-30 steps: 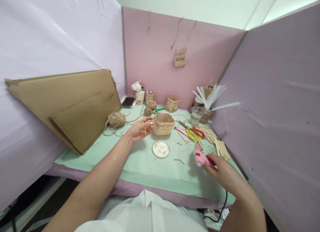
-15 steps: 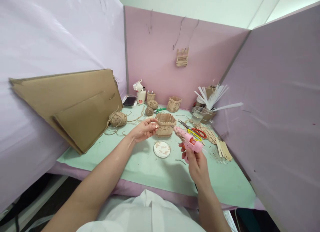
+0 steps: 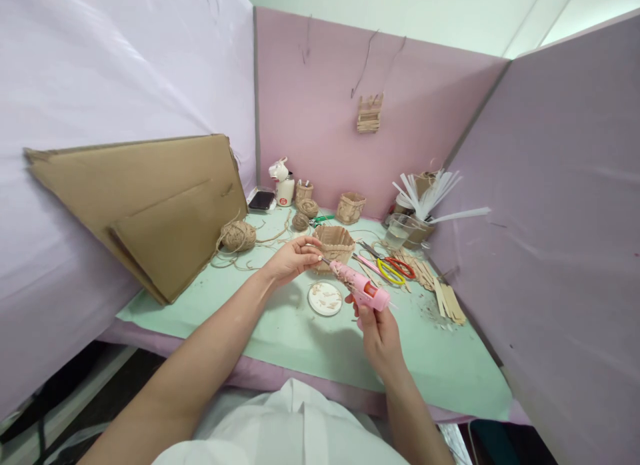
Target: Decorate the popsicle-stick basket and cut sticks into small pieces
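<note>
My right hand [image 3: 379,331] is wrapped round the handle of a pink hot glue gun [image 3: 361,286], a clear glue stick poking from its back end. The gun's dark nozzle points left, right at the fingertips of my left hand [image 3: 295,259], which pinch a small pale piece [image 3: 320,258]; its kind is too small to make out. Just behind the fingers stands a wooden stick basket [image 3: 336,241] with a braided rim, partly hidden by my left hand and the gun. Below the hands lies a white round dish [image 3: 320,307] with small pale pieces in it.
To the right lie scissors [image 3: 395,268] with red and yellow handles, and wooden sticks [image 3: 449,301]. Plastic strips [image 3: 425,198] stand at the back right. Twine balls [image 3: 239,236] and cardboard [image 3: 170,218] are at the left. A smaller basket [image 3: 351,208] stands behind.
My right hand has brought the glue gun leftward, so its nozzle now meets the small piece at my left fingertips. My left hand has barely moved.
</note>
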Available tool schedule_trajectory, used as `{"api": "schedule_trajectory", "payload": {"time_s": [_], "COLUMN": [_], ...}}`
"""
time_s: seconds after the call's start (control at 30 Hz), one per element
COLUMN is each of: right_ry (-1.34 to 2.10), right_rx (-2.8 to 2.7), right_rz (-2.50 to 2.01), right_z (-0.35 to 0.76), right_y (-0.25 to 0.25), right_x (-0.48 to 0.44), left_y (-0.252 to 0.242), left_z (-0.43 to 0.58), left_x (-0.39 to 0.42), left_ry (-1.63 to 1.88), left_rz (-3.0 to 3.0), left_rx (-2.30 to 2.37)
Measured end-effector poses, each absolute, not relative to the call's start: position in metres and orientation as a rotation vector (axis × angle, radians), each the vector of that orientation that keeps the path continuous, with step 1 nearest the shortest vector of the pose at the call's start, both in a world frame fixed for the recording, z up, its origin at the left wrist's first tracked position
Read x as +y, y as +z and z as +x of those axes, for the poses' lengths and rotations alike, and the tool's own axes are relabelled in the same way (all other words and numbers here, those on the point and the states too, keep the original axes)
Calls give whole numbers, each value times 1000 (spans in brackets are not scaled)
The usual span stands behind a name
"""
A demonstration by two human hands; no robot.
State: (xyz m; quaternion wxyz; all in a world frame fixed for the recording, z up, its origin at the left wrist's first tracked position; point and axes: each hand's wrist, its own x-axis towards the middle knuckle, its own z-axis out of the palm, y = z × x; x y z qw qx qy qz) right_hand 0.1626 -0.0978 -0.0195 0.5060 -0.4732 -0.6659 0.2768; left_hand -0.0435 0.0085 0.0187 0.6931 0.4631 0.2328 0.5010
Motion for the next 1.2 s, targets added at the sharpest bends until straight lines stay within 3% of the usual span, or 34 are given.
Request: {"api": "schedule_trajectory", "payload": {"time_s": [1.2], "right_ry": [617], "right_rx": [-1616], "right_rz": [-1164], "right_z": [159], "right_y": [-15], "right_x": [-100], "left_y": [18], "left_z": [-43], "left_x": [8], "left_ry": [1111], "left_rz": [1062], "left_rx": [526]}}
